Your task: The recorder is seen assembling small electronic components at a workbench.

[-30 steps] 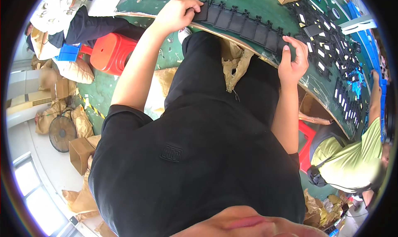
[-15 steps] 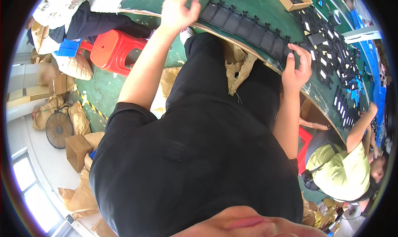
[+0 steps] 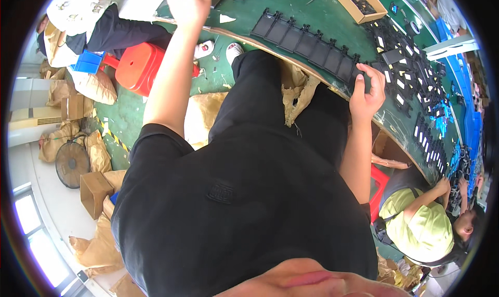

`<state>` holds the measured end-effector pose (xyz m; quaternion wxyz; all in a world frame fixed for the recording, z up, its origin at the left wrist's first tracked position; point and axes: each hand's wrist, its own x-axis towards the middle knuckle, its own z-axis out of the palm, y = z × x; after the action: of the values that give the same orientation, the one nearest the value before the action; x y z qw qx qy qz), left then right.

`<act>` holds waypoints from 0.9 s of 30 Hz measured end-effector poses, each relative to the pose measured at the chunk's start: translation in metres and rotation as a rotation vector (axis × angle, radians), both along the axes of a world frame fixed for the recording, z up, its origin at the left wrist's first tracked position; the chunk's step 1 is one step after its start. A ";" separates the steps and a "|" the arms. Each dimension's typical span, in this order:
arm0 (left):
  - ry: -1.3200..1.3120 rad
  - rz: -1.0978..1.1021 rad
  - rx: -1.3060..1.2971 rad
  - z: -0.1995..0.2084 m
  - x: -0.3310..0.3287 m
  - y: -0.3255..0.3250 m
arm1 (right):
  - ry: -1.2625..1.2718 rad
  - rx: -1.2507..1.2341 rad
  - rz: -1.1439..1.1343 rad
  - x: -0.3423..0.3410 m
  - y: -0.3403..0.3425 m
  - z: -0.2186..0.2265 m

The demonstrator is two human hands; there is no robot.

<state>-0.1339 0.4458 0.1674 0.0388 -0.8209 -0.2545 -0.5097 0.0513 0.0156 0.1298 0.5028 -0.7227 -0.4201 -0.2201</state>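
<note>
A row of flat black rectangular plastic pieces (image 3: 305, 43), with small clips along the far edge, lies side by side on the green table (image 3: 236, 27) near its front edge. My right hand (image 3: 368, 95) is at the row's right end, thumb and fingers apart and curved; nothing shows between them. My left hand (image 3: 191, 7) is stretched out to the far left of the table, away from the row. Its fingers lie by the top rim and are mostly hidden, close to a blue item and dark parts, so I cannot make out any hold.
A shallow cardboard box (image 3: 373, 17) with small dark pieces stands beyond the row. Many black parts with white labels (image 3: 403, 68) are spread to the right. A co-worker in a yellow-green shirt (image 3: 418, 221) works at the far right. A red stool (image 3: 138, 68) stands left.
My left hand has moved left and away from the row's left end. My right hand stays at the right end, slightly lower in view. The co-worker's raised arm has come down.
</note>
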 end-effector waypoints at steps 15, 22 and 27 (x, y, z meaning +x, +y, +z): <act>0.101 -0.953 -0.687 0.093 -0.066 -0.216 | 0.562 0.135 0.711 -0.074 -0.017 0.030; 0.287 -1.007 -0.900 0.054 -0.038 -0.284 | 0.628 -0.174 0.523 -0.112 -0.046 0.038; 0.554 -0.950 -0.623 0.042 -0.031 -0.306 | 0.617 -0.070 0.343 -0.124 -0.067 0.012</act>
<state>-0.1651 0.1396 0.2097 -0.3683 -0.9186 0.0208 -0.1416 -0.0731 -0.0510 0.1416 0.6104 -0.6910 -0.3710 0.1108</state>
